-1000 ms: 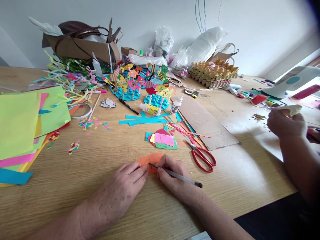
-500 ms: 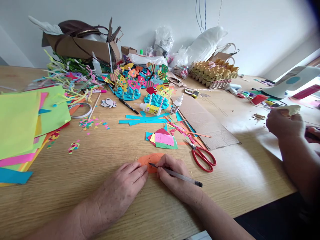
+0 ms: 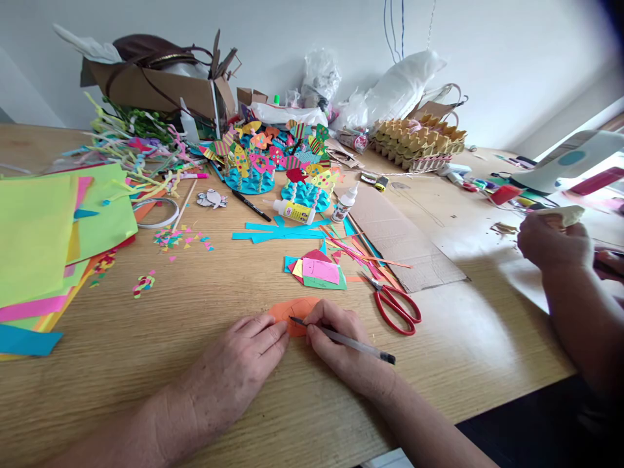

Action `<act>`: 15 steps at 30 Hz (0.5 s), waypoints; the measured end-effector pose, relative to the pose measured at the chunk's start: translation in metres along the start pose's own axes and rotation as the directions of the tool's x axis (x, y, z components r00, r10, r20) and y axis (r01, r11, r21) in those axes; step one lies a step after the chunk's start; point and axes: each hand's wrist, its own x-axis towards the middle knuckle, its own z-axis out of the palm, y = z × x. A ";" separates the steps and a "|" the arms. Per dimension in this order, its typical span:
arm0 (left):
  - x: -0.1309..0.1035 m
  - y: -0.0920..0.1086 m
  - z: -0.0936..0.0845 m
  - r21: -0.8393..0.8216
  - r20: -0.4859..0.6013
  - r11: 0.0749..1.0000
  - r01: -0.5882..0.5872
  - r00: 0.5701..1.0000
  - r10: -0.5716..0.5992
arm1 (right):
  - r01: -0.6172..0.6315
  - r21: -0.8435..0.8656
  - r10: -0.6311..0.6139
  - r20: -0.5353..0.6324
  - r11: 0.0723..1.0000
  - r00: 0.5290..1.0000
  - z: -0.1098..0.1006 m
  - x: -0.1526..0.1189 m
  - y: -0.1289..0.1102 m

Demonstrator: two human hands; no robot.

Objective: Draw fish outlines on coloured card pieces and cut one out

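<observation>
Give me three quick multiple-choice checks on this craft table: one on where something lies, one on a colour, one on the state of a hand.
1. Where do the scissors lie?
A. right of the orange paper
B. on the green sheets
C. inside the cardboard box

2. What colour are the scissor handles?
A. blue
B. red
C. black

3. What is the right hand doing?
A. lying flat and empty
B. holding a glue bottle
C. gripping a pen, tip on the orange paper

Answers: 1 A, they rest on the bare table to its right. 2 B, both loops show red. 3 C, while the left hand presses the paper's edge.
</observation>
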 end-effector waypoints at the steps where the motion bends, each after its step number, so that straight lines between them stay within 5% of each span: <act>1: 0.000 0.000 0.000 0.004 -0.004 1.000 0.003 1.000 -0.003 | -0.007 0.000 0.007 -0.003 1.000 1.000 0.000 0.000 0.000; 15: 0.001 0.001 -0.002 0.025 -0.032 1.000 -0.008 0.999 0.009 | 0.001 -0.004 -0.001 0.001 1.000 1.000 -0.001 0.001 -0.001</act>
